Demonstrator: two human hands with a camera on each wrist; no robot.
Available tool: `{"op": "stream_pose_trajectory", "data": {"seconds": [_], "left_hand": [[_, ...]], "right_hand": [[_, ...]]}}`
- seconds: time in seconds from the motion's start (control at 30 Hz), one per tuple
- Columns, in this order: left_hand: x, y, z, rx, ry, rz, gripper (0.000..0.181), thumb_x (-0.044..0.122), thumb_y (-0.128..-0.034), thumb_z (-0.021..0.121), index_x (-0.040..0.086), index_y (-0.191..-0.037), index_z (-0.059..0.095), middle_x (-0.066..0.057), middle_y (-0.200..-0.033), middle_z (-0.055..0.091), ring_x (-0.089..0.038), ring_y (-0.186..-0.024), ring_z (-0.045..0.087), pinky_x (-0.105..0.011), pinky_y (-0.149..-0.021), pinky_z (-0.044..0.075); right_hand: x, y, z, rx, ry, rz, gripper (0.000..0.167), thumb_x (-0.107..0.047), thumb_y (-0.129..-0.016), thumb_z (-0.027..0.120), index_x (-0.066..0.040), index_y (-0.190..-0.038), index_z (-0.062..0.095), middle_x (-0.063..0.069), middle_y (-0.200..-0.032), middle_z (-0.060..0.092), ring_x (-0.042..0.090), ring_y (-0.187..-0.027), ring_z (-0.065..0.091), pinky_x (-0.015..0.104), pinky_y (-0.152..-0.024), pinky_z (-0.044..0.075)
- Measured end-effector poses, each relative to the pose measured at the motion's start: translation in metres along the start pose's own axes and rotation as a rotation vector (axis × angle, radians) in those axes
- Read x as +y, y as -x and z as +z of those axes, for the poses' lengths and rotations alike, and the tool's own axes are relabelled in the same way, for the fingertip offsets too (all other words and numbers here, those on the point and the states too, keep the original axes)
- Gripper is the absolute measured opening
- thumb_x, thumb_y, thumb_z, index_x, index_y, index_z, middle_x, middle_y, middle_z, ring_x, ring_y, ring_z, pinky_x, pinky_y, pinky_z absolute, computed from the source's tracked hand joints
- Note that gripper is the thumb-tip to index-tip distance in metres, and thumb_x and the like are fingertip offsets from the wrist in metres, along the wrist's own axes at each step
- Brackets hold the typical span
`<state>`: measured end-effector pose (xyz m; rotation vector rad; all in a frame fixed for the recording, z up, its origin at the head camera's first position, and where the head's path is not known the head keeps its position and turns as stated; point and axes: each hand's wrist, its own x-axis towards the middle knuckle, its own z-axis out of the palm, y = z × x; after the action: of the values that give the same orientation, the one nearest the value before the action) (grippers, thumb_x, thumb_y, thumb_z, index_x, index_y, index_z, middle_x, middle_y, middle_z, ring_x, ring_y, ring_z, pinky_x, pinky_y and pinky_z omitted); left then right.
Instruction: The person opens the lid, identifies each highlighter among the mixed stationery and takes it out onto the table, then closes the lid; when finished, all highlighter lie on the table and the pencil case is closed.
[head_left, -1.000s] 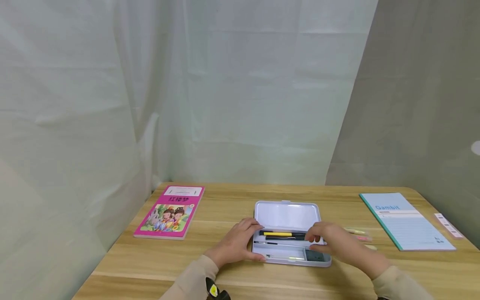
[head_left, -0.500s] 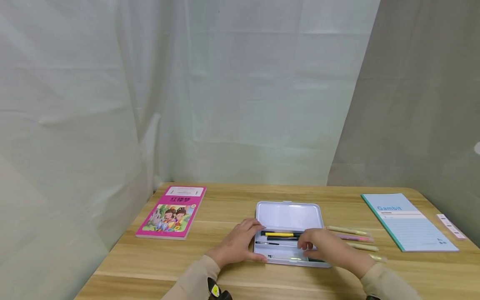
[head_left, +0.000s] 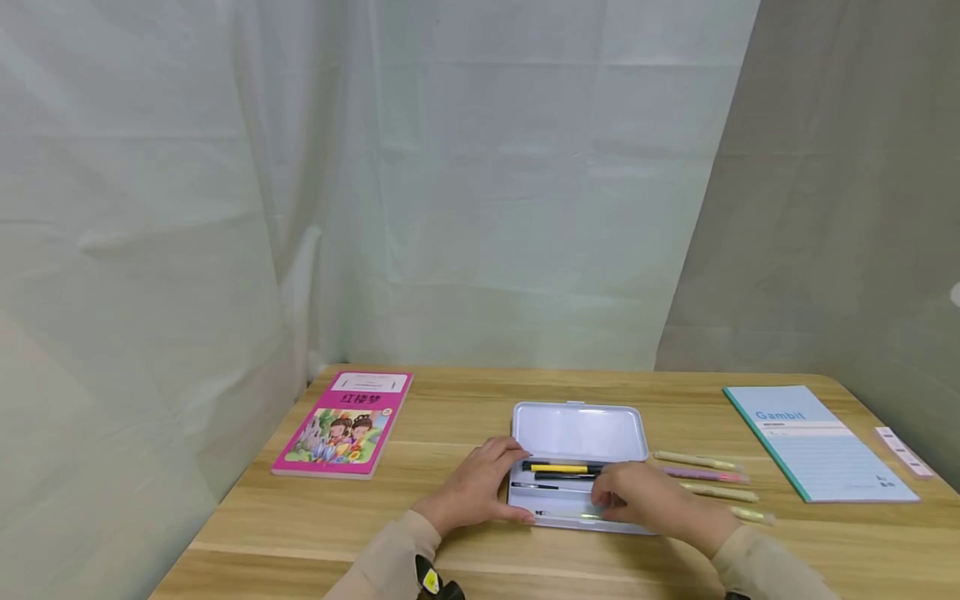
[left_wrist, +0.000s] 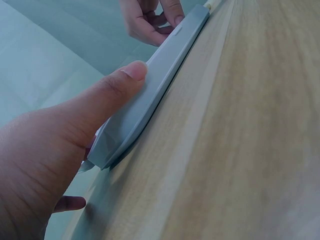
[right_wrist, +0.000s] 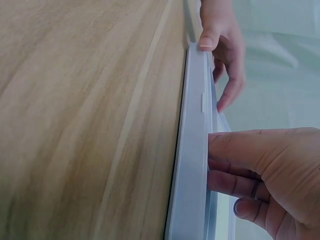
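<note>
A white pencil case (head_left: 577,432) lies on the wooden table with its lid folded back. My left hand (head_left: 476,485) holds its left end, the thumb (left_wrist: 135,70) on the front wall and the fingers towards the back. Inside, at the back, lie a black-and-yellow pen (head_left: 555,469) and a black pen (head_left: 558,477). A thin dark pen (head_left: 534,486) lies nearer the front. My right hand (head_left: 648,497) reaches into the right part of the front compartment, thumb and fingers bent downward. Its fingertips are hidden behind the case wall in the right wrist view, so any hold is unclear.
Several pens, among them a pink one (head_left: 705,475) and a pale yellow one (head_left: 716,492), lie right of the case. Farther right are a Gambit notebook (head_left: 821,446) and a pale pink strip (head_left: 903,452). A pink picture book (head_left: 345,425) lies at the left.
My right hand has moved left and down into the front compartment, covering the dark block there and uncovering the pens at the right. The left hand stays at the case.
</note>
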<state>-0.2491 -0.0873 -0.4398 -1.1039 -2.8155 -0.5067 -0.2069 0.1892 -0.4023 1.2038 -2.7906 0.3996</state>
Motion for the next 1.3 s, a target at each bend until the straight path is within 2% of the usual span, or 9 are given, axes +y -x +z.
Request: {"op": "stream_pose_trajectory", "data": {"seconds": [0.4,0.63,0.9,1.3], "left_hand": [[0.0,0.0,0.0,0.011,-0.004,0.013,0.089,0.069,-0.0699,0.07,0.012,-0.137,0.051,0.0,-0.138,0.048,-0.018,-0.131,0.041,-0.04,-0.111,0.038],[0.001,-0.001,-0.001,0.002,-0.009,0.003,0.091,0.07,-0.0697,0.069,0.013,-0.137,0.05,0.0,-0.139,0.047,-0.017,-0.132,0.041,-0.039,-0.112,0.038],[-0.001,-0.001,0.0,0.001,-0.012,0.004,0.091,0.071,-0.0694,0.068,0.013,-0.137,0.05,0.0,-0.139,0.047,-0.018,-0.132,0.041,-0.039,-0.112,0.038],[-0.001,-0.001,0.001,0.027,-0.022,0.034,0.088,0.07,-0.0701,0.069,0.012,-0.135,0.052,0.0,-0.135,0.049,-0.018,-0.13,0.042,-0.04,-0.109,0.04]], "right_hand": [[-0.005,-0.004,0.003,0.009,0.119,0.005,0.01,-0.018,-0.075,0.08,-0.019,-0.079,0.071,-0.014,-0.073,0.054,-0.007,-0.065,0.045,0.014,-0.056,0.042],[-0.006,-0.005,0.004,0.015,0.124,0.015,0.013,-0.017,-0.076,0.08,-0.02,-0.075,0.067,-0.013,-0.071,0.05,-0.006,-0.063,0.041,0.014,-0.055,0.039],[-0.005,-0.003,0.004,0.051,0.097,0.034,0.016,-0.015,-0.078,0.077,-0.018,-0.077,0.062,-0.012,-0.078,0.05,-0.004,-0.067,0.042,0.018,-0.058,0.042],[-0.001,0.005,-0.003,0.113,-0.027,0.074,0.011,-0.012,-0.083,0.073,-0.017,-0.086,0.063,-0.011,-0.083,0.057,-0.004,-0.07,0.05,0.016,-0.059,0.045]]}}
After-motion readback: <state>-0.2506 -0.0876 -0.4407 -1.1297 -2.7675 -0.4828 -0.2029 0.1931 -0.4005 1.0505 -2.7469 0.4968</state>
